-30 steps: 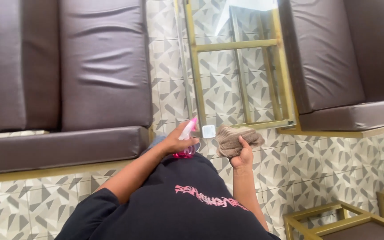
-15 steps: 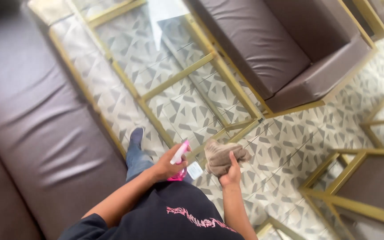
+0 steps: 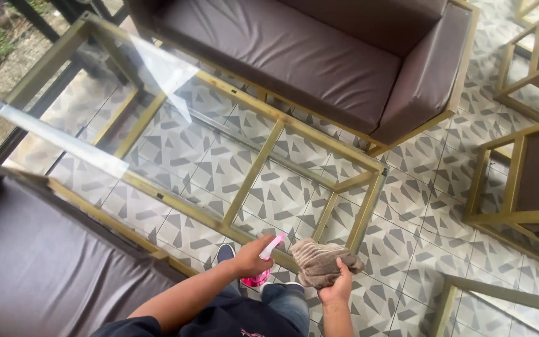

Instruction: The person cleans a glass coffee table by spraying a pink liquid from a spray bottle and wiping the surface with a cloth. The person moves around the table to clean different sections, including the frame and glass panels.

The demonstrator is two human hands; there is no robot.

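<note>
Patterned floor tiles (image 3: pixel 407 206) show through the glass table (image 3: pixel 176 143). Left hand (image 3: pixel 249 257) grips a pink spray bottle (image 3: pixel 263 265); right hand (image 3: pixel 338 288) clutches a brown cloth (image 3: pixel 322 262), both at the table's near end. Nozzle direction unclear; overspray could probably wet the tiles.

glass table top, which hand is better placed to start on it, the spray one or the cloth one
Left, likely. The left hand holds the pink spray bottle with its nozzle pointing over the glass table. The right hand holds the bunched brown cloth just off the near corner.
</note>
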